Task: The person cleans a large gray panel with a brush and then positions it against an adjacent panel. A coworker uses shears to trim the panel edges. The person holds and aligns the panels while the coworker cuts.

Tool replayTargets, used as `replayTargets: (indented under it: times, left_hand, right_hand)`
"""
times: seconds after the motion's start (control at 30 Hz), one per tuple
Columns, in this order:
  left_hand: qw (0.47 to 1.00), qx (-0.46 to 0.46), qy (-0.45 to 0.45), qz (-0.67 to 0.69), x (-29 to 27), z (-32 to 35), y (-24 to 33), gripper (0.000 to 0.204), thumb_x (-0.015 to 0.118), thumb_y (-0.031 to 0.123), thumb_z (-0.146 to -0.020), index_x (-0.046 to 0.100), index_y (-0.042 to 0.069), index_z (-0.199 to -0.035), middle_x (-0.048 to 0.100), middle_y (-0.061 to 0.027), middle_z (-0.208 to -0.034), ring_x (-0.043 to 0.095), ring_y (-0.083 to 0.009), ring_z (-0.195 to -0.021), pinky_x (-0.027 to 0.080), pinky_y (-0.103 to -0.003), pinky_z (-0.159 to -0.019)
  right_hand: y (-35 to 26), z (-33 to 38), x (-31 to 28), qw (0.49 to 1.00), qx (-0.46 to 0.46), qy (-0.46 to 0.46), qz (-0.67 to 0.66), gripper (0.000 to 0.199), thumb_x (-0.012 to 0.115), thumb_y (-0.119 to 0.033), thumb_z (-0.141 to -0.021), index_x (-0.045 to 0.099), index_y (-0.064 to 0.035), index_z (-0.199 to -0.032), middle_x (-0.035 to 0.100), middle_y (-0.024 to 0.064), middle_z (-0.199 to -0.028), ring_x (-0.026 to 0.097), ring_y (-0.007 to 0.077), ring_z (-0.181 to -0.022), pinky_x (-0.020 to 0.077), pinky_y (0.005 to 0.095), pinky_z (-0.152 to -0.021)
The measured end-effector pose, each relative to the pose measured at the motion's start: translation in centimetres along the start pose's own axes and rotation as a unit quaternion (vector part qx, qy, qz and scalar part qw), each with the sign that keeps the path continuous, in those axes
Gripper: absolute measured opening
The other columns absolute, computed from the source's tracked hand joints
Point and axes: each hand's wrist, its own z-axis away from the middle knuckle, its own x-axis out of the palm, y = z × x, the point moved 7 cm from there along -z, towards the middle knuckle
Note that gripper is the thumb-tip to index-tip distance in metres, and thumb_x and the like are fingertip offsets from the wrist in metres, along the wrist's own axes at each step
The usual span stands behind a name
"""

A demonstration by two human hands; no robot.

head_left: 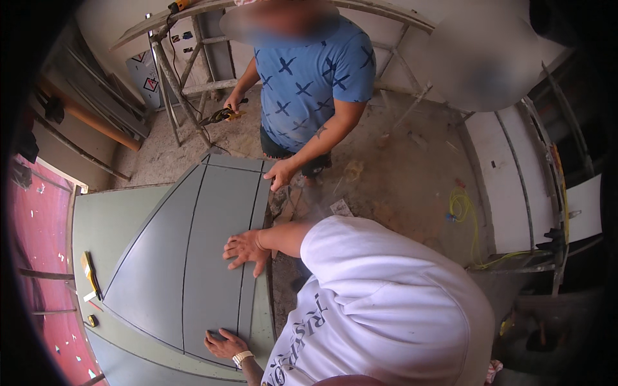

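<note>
A large grey panel (pixel 187 244) with raised seams lies on a pale green sheet (pixel 106 225). My right hand (pixel 246 249) rests flat on the panel's right part, fingers spread and pointing left. My left hand (pixel 224 343), with a white watch (pixel 243 358) at the wrist, lies flat on the panel's near edge. Neither hand holds anything. My white shirt (pixel 386 309) fills the lower right. A person in a blue patterned shirt (pixel 309 83) stands across from me, one hand (pixel 280 174) on the panel's far corner, the other holding a yellow-handled tool (pixel 225 114).
A yellow and white tool (pixel 89 273) and a small yellow object (pixel 92 320) lie on the green sheet at the left. A metal frame (pixel 183 83) stands at the back. A yellow cord (pixel 461 207) lies on the dusty floor. White panels (pixel 515 180) lean at the right.
</note>
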Motion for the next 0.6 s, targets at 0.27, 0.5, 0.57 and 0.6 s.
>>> replayTargets:
  times: [0.27, 0.5, 0.57, 0.6]
  left_hand:
    - [0.999, -0.016, -0.024, 0.036, -0.4, -0.8, -0.4, 0.063, 0.062, 0.041, -0.101, 0.052, 0.009, -0.155, 0.043, -0.0243, -0.163, 0.038, -0.0432, -0.152, 0.029, -0.06, -0.123]
    - [0.998, -0.031, -0.009, 0.053, -0.5, -0.6, -0.7, 0.063, 0.065, 0.039, -0.099, 0.053, 0.012, -0.154, 0.045, -0.0238, -0.16, 0.04, -0.0426, -0.151, 0.029, -0.058, -0.124]
    - [0.999, -0.027, -0.008, 0.047, -0.7, -0.8, -0.3, 0.063, 0.066, 0.039, -0.098, 0.053, 0.012, -0.154, 0.045, -0.0235, -0.16, 0.04, -0.0423, -0.151, 0.029, -0.058, -0.124]
    - [0.998, -0.035, -0.009, 0.051, -1.1, -0.7, -0.1, 0.063, 0.066, 0.038, -0.098, 0.053, 0.012, -0.154, 0.045, -0.0231, -0.16, 0.039, -0.042, -0.152, 0.029, -0.058, -0.125]
  right_hand:
    - [-0.5, -1.1, 0.4, 1.0, 0.014, -0.025, 0.003, 0.09, 0.068, -0.073, -0.086, 0.052, -0.0191, -0.156, 0.04, 0.0163, -0.161, 0.031, 0.0361, -0.154, 0.0188, 0.0525, -0.129]
    - [-0.6, -1.7, -0.9, 1.0, -0.004, -0.005, -0.014, 0.087, 0.075, -0.066, -0.084, 0.054, -0.0184, -0.154, 0.043, 0.016, -0.157, 0.035, 0.0372, -0.15, 0.0255, 0.0521, -0.125]
    - [-0.4, -1.7, -1.0, 1.0, -0.009, 0.001, -0.015, 0.087, 0.075, -0.066, -0.083, 0.054, -0.018, -0.153, 0.043, 0.016, -0.157, 0.037, 0.0379, -0.148, 0.0258, 0.0524, -0.124]
    - [-0.2, -1.9, -1.1, 1.0, -0.011, 0.0, -0.013, 0.087, 0.075, -0.066, -0.083, 0.054, -0.018, -0.153, 0.043, 0.0161, -0.157, 0.037, 0.0381, -0.148, 0.0258, 0.0526, -0.124]
